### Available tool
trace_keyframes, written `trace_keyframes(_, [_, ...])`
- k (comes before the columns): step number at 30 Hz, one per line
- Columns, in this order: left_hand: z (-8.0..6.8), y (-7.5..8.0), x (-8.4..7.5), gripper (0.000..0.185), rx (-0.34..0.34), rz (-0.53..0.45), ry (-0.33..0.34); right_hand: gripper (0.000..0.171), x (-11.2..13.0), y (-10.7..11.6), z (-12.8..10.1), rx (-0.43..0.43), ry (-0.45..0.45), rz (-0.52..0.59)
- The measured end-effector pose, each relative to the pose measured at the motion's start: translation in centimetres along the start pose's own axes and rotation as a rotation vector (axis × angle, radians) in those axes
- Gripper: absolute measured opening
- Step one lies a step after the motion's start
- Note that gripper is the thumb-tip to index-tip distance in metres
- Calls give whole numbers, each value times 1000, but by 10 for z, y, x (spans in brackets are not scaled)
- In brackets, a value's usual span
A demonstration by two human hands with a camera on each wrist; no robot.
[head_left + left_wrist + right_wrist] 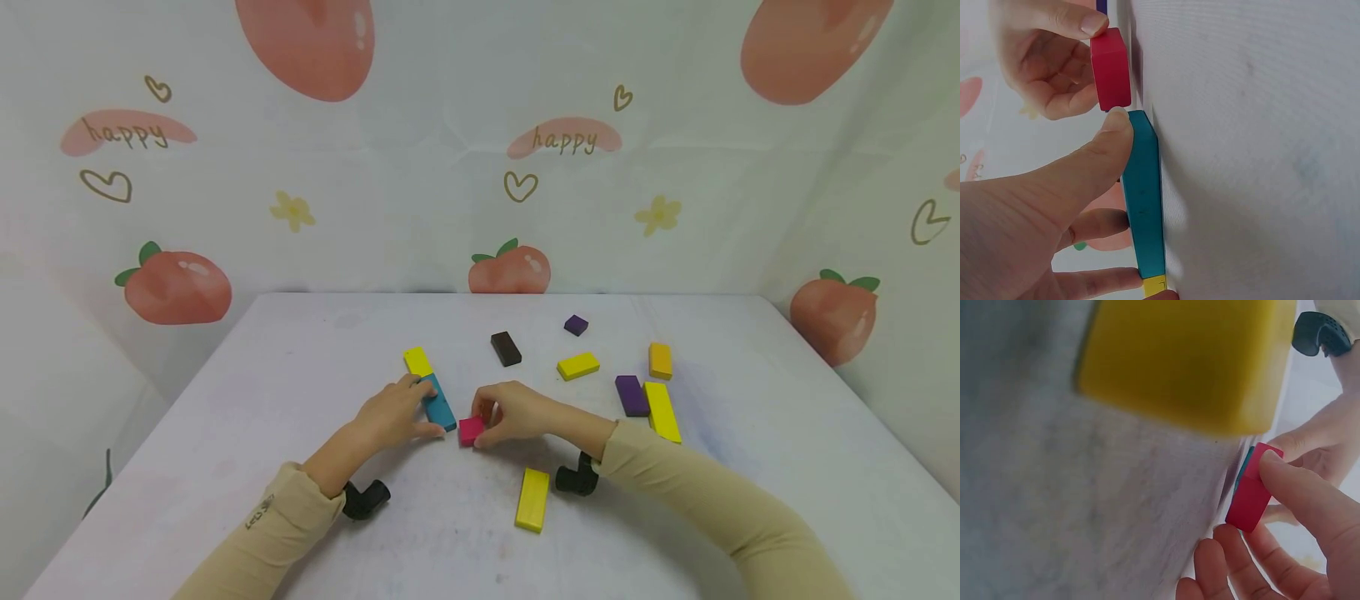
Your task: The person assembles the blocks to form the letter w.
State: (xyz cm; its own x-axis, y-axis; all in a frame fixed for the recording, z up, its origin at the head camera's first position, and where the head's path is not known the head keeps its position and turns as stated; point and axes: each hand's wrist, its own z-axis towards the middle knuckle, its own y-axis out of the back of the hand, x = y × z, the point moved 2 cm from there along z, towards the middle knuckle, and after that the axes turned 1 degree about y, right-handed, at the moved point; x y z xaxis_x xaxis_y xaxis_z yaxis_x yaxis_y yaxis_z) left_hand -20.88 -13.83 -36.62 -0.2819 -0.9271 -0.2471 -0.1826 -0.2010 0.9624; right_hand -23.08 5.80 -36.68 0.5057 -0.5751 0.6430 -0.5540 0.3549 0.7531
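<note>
My left hand holds a long blue block against the tabletop, thumb near one end and fingers further along it. Against the blue block's far end lies a yellow block. A short pinkish-red block is pinched between thumb and fingers of my right hand, just right of the blue block's near end. In the left wrist view the red block appears close by the left thumb. The right wrist view shows the right thumb over the red block, partly hiding it.
Nearest me lies a yellow block. Further back are a dark brown block, a small purple block and a yellow block. To the right lie an orange block, a purple block and a long yellow block.
</note>
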Motion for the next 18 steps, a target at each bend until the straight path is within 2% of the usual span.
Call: trace_keyframes(18, [0, 0, -1, 59, -8, 0, 0, 30, 1, -1, 0, 20, -36, -1])
